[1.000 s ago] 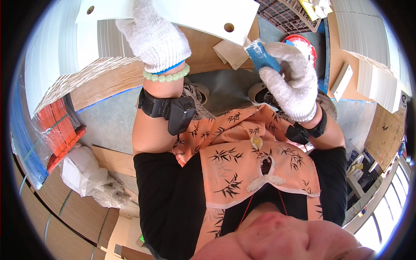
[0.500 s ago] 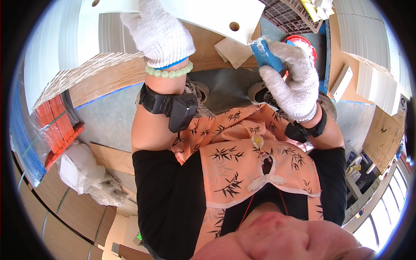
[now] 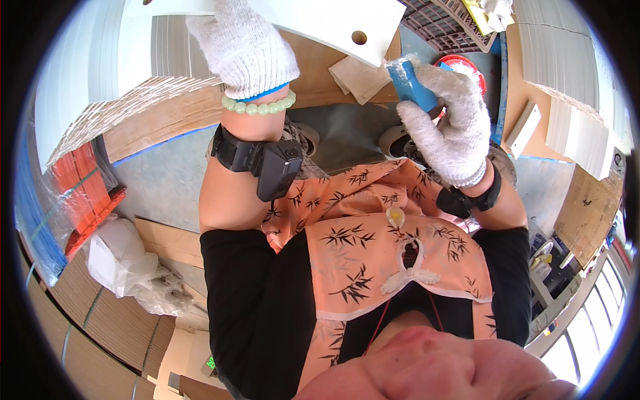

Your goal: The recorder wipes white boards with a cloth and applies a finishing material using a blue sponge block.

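My left hand (image 3: 250, 53), in a white knitted glove, lies over the near edge of a white board (image 3: 320, 23) with a round hole (image 3: 359, 38) near its right corner. The thumb is at the board's edge; the fingertips are cut off by the top of the picture. Off to the right, my gloved right hand (image 3: 453, 123) pinches a blue block (image 3: 412, 85) between thumb and fingers. White dust covers the block's far end. The block is just below the board's right corner, apart from it.
White panels are stacked at the left (image 3: 100, 60) and right (image 3: 557, 60). Beyond my right hand are a red tub (image 3: 467, 65) and a brown plastic crate (image 3: 447, 23). Thin pale sheets (image 3: 360, 79) lie on plywood under the board. A small white strip (image 3: 523, 130) lies at right.
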Tool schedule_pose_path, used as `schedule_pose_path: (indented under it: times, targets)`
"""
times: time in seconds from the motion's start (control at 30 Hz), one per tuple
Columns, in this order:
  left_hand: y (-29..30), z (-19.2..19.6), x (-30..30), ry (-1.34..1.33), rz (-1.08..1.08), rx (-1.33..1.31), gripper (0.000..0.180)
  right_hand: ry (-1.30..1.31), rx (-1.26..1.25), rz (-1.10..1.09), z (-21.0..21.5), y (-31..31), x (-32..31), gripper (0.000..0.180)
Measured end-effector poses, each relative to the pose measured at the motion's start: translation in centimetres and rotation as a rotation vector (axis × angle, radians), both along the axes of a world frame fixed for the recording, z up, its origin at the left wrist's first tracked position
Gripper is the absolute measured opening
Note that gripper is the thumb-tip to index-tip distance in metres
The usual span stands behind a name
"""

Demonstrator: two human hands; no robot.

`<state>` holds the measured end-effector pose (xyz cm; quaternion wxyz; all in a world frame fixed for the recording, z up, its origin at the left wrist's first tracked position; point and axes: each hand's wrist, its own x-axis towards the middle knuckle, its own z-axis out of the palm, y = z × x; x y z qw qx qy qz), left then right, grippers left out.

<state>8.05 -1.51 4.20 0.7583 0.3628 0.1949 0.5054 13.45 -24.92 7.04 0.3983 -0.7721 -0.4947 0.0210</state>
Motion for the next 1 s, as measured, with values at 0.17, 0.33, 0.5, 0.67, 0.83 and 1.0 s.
schedule_pose_path:
  times: [0.17, 0.33, 0.5, 0.67, 0.83, 1.0]
  targets:
    - [-0.1, -0.2, -0.1, -0.019, -0.034, 0.034, 0.042, 0.06, -0.004, -0.008, 0.1, 0.0, -0.5, 0.045]
    - [-0.2, -0.1, 0.1, 0.009, 0.003, -0.001, 0.041, -0.027, 0.048, 0.027, -0.5, -0.1, 0.0, 0.045]
    - [0.1, -0.7, 0.0, 0.009, 0.013, 0.045, 0.041, -0.061, 0.027, 0.039, -0.2, 0.0, -0.1, 0.046]
    - [-0.3, 0.1, 0.2, 0.042, 0.028, 0.026, 0.042, -0.059, 0.048, 0.019, -0.6, -0.1, -0.1, 0.048]
    - [-0.3, 0.2, 0.2, 0.048, 0.034, 0.045, 0.041, -0.085, 0.086, 0.019, -1.1, -0.1, 0.2, 0.049]
    - [-0.4, -0.1, 0.1, 0.032, 0.01, 0.102, 0.04, -0.098, 0.069, 0.027, -1.0, -0.2, 0.1, 0.048]
